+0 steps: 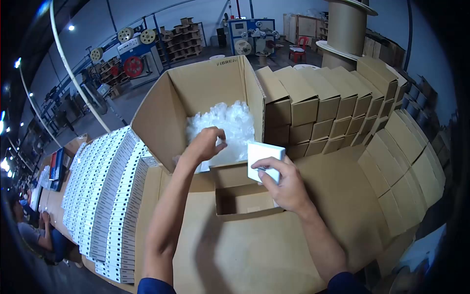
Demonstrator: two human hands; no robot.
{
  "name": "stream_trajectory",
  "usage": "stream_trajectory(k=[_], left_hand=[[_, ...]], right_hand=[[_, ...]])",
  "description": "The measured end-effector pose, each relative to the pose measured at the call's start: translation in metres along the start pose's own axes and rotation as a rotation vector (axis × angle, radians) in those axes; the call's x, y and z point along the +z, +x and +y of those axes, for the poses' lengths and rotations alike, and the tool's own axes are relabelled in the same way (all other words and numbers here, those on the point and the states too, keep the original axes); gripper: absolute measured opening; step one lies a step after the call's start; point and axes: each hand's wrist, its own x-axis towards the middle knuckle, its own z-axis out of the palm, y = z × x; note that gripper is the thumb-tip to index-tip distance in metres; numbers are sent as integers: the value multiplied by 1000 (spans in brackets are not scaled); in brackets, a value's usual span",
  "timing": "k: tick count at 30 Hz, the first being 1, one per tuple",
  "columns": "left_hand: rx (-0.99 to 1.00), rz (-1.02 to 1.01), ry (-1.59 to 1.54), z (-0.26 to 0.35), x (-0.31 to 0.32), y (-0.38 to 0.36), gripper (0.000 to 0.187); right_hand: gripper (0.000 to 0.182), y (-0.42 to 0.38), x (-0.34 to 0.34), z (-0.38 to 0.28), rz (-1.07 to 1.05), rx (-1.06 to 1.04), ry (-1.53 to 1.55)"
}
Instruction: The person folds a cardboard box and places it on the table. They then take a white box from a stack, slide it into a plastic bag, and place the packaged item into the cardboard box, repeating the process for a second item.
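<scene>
My right hand (pixel 286 183) grips a flat white square box (pixel 259 151), with the thumb and fingers on its near face. Above the near side of a large open carton (pixel 164 115) is my left hand (pixel 208 143), its fingers bent and a gap showing between thumb and fingertips. Nothing is visible in it. A heap of clear plastic bags (pixel 225 120) fills the lower part of this carton, just beyond my left hand. Below my hands, a small open cardboard box (pixel 245 214) stands on the cardboard-covered table (pixel 235 250).
Tall stacks of white boxes (pixel 105 196) stand at the left. Rows of brown cartons (pixel 320 105) line the back right, with more cartons (pixel 396 171) at the right. A seated person (pixel 36 230) is at far left. Machines (pixel 252 36) and a red chair (pixel 298 49) stand behind.
</scene>
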Motion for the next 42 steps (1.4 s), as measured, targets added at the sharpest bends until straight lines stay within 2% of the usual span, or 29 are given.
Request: stream_trajectory(k=[4, 9, 14, 19, 21, 23, 24, 25, 27, 28, 29, 31, 32, 35, 37, 38, 39, 41, 42], left_hand=[[-165, 189, -181, -8, -21, 21, 17], [-356, 497, -350, -14, -43, 28, 15], [-294, 690, -482, 0, -54, 10, 16], [-220, 794, -622, 63, -60, -38, 16], [-247, 771, -706, 92, -61, -66, 14], [-289, 664, -840, 123, -60, -97, 13], [-265, 642, -844, 134, -54, -110, 14], [-287, 565, -855, 145, -49, -124, 16], [-267, 454, -963, 176, -44, -147, 17], [-305, 373, -943, 182, -39, -158, 16], [-273, 397, -978, 194, -34, -164, 14], [-336, 340, -933, 199, -37, -178, 12], [-304, 405, -956, 198, -30, -182, 11], [-354, 356, -1039, 209, -29, -202, 15], [-331, 572, -1430, 205, 4, -220, 32], [-312, 607, -1615, 207, 22, -233, 47], [-441, 692, -1742, 223, 32, -247, 47], [-684, 696, -1886, 259, 60, -272, 40], [-660, 587, -1828, 264, 75, -288, 35]], right_hand=[[21, 36, 14, 6, 31, -132, 5], [25, 63, 27, 6, 24, -150, -29], [31, 69, 37, 0, 79, -80, 27], [44, 48, 34, -22, 281, -145, -66], [51, 31, 26, -32, 325, -126, -105], [55, 12, 16, -50, 363, -103, -126], [60, 3, 11, -53, 307, -66, -106], [57, -7, 4, -61, 227, -33, -151], [46, -31, 9, -48, 140, 85, 51], [31, -47, 11, -42, 94, 171, 105], [26, -64, 10, -44, 92, 182, 105], [17, -101, 6, -48, 77, 210, 109], [17, -118, 7, -45, 103, 232, 149], [20, -170, 16, -38, 246, 288, 223], [23, -194, 29, -45, 418, 292, 211], [24, -203, 33, -54, 471, 307, 224], [23, -212, 38, -56, 500, 295, 213], [21, -234, 48, -56, 563, 275, 194], [20, -244, 52, -55, 556, 257, 126]])
